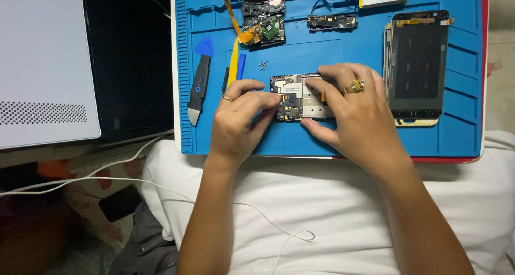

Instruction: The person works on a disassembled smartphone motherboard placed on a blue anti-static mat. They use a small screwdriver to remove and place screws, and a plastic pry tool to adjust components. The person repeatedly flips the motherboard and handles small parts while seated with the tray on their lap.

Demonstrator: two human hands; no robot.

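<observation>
A phone circuit board [294, 97] with metal shields lies on the blue work mat [322, 138]. My right hand [357, 111], wearing a gold ring, grips the board's right side between thumb and fingers. My left hand [238, 117] touches the board's left edge with its fingertips; it wears a thin ring. Whether a small tool sits between those fingers cannot be made out.
A phone frame with screen [417, 66] lies right of the hands. Smaller boards [264, 23] and a flex part [332, 22] rest at the mat's top. A black pry tool [199, 87], a blue pick [204, 46], tiny screws [263, 66] lie left. A white cable [161, 186] crosses the cushion.
</observation>
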